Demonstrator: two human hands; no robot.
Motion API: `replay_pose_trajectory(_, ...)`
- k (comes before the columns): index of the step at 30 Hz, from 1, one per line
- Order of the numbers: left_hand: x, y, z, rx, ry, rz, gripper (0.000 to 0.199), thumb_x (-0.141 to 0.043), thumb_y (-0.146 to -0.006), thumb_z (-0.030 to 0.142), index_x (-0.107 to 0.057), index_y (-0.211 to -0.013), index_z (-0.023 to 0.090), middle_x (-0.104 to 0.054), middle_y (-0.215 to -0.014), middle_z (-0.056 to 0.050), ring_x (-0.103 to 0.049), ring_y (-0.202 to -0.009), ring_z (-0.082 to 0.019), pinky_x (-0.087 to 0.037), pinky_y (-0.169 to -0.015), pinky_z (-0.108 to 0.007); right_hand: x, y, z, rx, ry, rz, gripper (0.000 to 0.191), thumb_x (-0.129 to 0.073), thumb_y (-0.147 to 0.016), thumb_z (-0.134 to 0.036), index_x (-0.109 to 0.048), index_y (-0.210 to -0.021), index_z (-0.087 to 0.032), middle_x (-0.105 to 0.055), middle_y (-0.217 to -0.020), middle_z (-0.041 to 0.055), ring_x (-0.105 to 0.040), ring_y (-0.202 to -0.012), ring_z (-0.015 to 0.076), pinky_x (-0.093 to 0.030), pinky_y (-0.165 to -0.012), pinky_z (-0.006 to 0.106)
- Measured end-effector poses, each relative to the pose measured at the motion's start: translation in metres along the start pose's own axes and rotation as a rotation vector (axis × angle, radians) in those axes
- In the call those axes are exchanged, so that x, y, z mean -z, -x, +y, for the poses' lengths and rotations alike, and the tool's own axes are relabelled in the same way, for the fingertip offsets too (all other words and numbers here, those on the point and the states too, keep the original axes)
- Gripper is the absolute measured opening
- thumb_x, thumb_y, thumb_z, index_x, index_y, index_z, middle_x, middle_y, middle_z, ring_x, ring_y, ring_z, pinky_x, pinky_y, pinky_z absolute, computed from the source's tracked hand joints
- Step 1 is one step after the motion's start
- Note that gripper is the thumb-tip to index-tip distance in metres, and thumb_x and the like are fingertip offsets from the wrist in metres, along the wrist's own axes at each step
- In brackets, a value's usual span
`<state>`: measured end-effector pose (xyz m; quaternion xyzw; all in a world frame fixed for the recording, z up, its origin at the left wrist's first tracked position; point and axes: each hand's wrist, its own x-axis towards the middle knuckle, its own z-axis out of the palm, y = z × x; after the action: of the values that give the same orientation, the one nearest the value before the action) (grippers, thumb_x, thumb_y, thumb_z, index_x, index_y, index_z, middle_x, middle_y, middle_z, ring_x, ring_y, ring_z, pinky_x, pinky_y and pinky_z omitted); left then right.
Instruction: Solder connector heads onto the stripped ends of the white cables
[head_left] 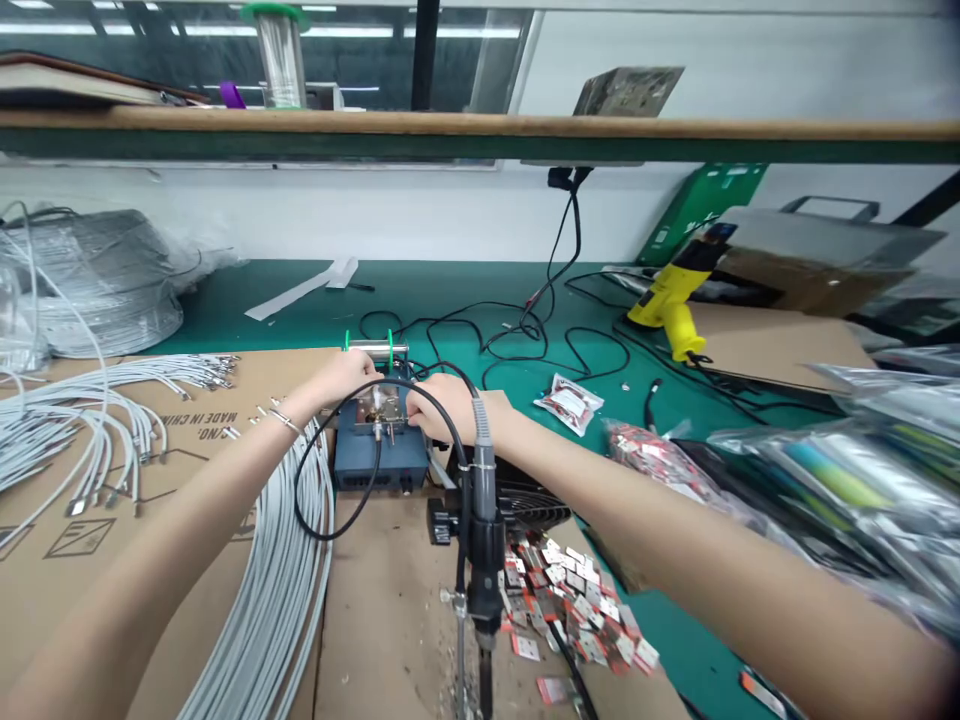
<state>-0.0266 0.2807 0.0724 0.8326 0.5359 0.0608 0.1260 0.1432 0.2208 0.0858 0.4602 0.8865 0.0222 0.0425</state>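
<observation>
Flanking the blue-grey box (381, 465) near the middle of the frame: your left hand (352, 378) at its upper left, your right hand (444, 408) at its upper right. Fingers of both are curled in, narrow rather than spread; you may be pinching something small, but cannot tell what, or whether either hand grips at all. Working from both sides looks like a way to steady the fine metal parts on top of the box.

Wire spool (377, 348) lies just behind the box, probably so its wire stays within your reach. Black tool (486, 570) stands upright in the lower centre, nearer you than the box; that spot seems to suit a quick grab. A black cable (298, 490) loops in front of your left wrist and could snag your sleeve-free arm.

Grey cables (262, 580) run from beside the box to the bottom edge, likely kept parallel so you can draw them singly. Small metal pieces (581, 600) lie loose at lower right, below your right forearm, perhaps for easy picking. Cardboard (382, 600) underneath appears to spare the green bench (442, 280) from marks.
</observation>
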Motion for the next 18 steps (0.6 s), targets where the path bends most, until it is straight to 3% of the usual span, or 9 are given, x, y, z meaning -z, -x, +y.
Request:
replay_pose_trajectory(8,0.001,0.002,0.002,-0.002,0.017,-0.007,0.025,-0.052,-0.089,0.033,-0.061,-0.081,0.011,-0.061,-0.075,-0.001,-0.059,-0.066,-0.013,-0.050,-0.062,-0.028,0.000,-0.003,0.000,-0.040,-0.052,-0.022,0.016,-0.059,-0.079,-0.024,-0.068,-0.090,-0.016,-0.070,-0.088,0.0132,-0.065,-0.090,0.0288,-0.046,-0.073,0.032)
replay_pose_trajectory(13,-0.002,0.000,-0.002,-0.008,0.019,-0.003,0.025,-0.053,-0.089,0.034,-0.061,-0.084,0.011,-0.062,-0.077,-0.001,-0.059,-0.066,-0.013,-0.050,-0.061,-0.028,-0.012,-0.007,-0.004,0.004,-0.158,-0.030,0.061,-0.064,-0.068,-0.058,-0.057,-0.111,-0.015,-0.063,-0.112,0.0159,-0.059,-0.104,0.0335,-0.045,-0.084,0.039)
replay_pose_trajectory(18,-0.003,0.001,-0.002,0.000,-0.017,0.002,0.026,-0.052,-0.089,0.034,-0.061,-0.083,0.011,-0.062,-0.075,-0.001,-0.059,-0.065,-0.012,-0.050,-0.061,-0.028,-0.015,-0.009,-0.017,-0.036,-0.292,-0.032,0.053,-0.064,-0.071,-0.039,-0.053,-0.116,-0.014,-0.062,-0.115,0.0131,-0.059,-0.103,0.0305,-0.047,-0.081,0.034)
